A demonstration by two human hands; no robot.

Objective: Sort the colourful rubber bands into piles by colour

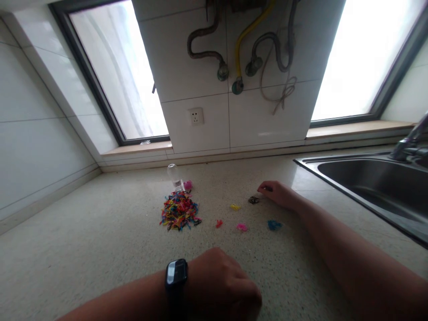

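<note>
My left hand (pixel 224 285), with a black watch (pixel 176 272) on its wrist, is curled into a fist low over the counter in front; what its fingers hold, if anything, is hidden. At the right, my right hand (pixel 273 191) has its fingertips together just above a small black clump of rubber bands (pixel 253 200); anything pinched there is too small to see. Other small clumps lie nearby: yellow bands (pixel 235 207), red bands (pixel 219 223), pink bands (pixel 241 227) and blue bands (pixel 274 224). Left of them is a large mixed pile of coloured bands (pixel 179 210).
A clear plastic bottle (pixel 174 176) and a pink cap-like piece (pixel 187 185) stand behind the mixed pile. A steel sink (pixel 334 187) with a faucet (pixel 409 145) is set into the counter (pixel 110 254) at the right. Pipes and a socket (pixel 195 116) are on the tiled wall.
</note>
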